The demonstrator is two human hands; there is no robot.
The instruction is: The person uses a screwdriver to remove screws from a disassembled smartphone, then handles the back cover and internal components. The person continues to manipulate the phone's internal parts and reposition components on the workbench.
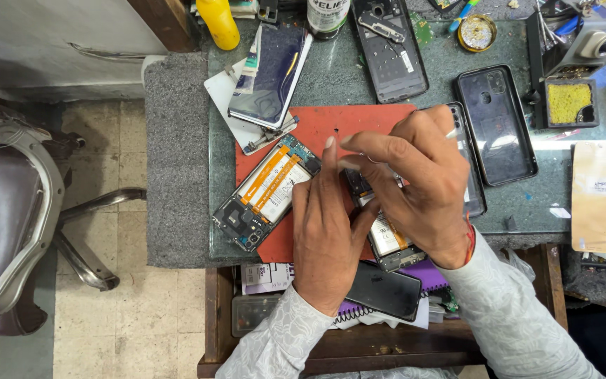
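Both hands met over a red work mat (pixel 359 123) on the green stone surface (pixel 331 77). Left hand (pixel 325 235) stood edge-up w/ fingers straight and together, tips up near the mat's middle; it gripped nothing I could see, palm side pressed vs the right hand. Right hand (pixel 415 186) arched over an opened phone (pixel 391 242), fingers bent and spread, tips pointing left toward the left hand's fingertips. Whether the right fingers pinched a small part: couldn't tell, hidden under the hand. That phone lay on the mat's near-right part, mostly covered by the hands; only its lower end w/ battery showed, just beside a dark phone (pixel 385 289) resting on a purple spiral notebook (pixel 426 277) in the open drawer.

Left of the hands, a 2nd opened phone (pixel 264 193) w/ orange flex strips lay tilted across the mat's left edge, apart from both hands. Behind it, a detached dark screen panel (pixel 271 74) leaned on other parts. Farther back: a phone frame (pixel 391 49), a black back cover (pixel 496 123) to the right, a clear case under the right hand, partly hidden. Yellow bottle (pixel 217 22) at back left, solder stand w/ yellow sponge (pixel 569 102) at right. A chair (pixel 8 210) stood on the floor at left.
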